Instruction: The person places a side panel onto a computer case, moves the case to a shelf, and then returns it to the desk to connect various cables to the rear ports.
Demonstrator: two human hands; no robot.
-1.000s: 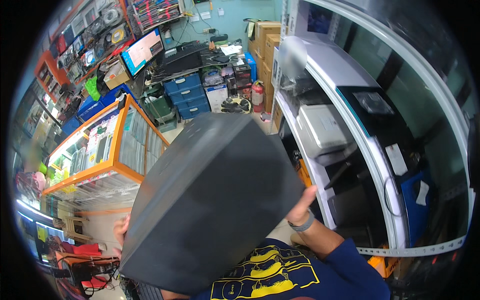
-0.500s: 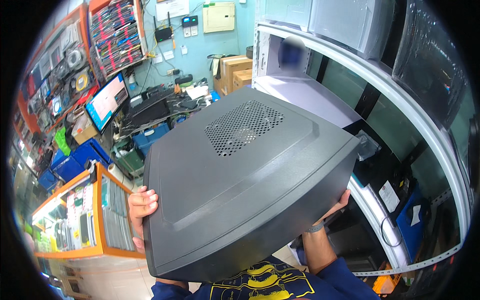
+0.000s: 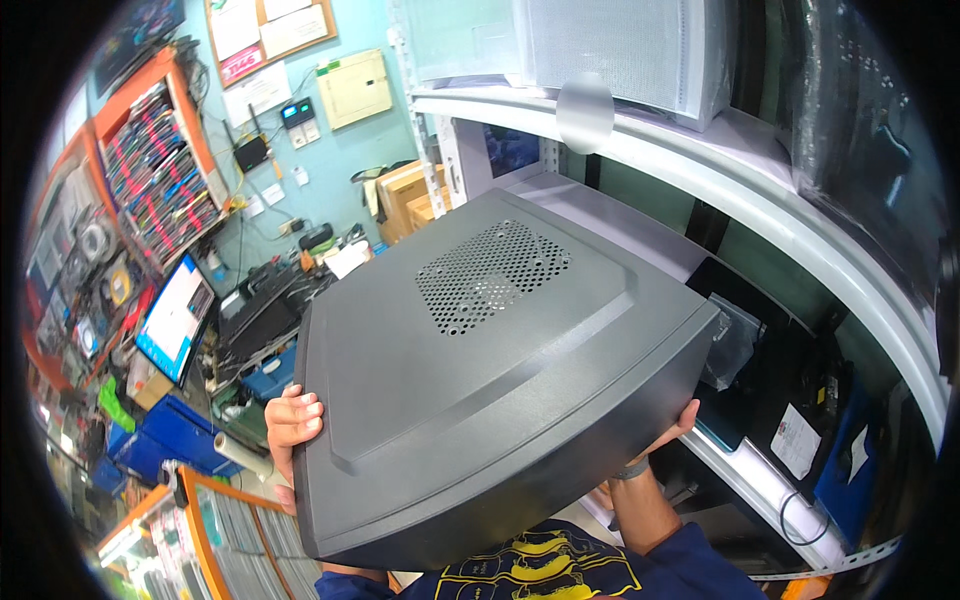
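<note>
A black computer case (image 3: 420, 400) with a perforated vent in its upper panel fills the middle of the view, held up off any surface. My left hand (image 3: 292, 432) grips its left edge, fingertips over the top. Under the near right corner, my right hand (image 3: 672, 428) supports the case, with most of its fingers hidden below. The far end of the case reaches the opening of a metal shelf (image 3: 620, 215); whether it touches the shelf board cannot be made out.
Above that board runs a white shelf beam (image 3: 760, 190), with wrapped boxes (image 3: 610, 55) on the level over it. At left are a lit monitor (image 3: 175, 318), a cluttered desk and an orange-framed glass cabinet (image 3: 205, 545). Cardboard boxes (image 3: 402, 195) stand behind the case.
My view has swung to the right and tilted, so the shelf fills more of it. The case stays between my hands and now lies closer in view to the shelf opening.
</note>
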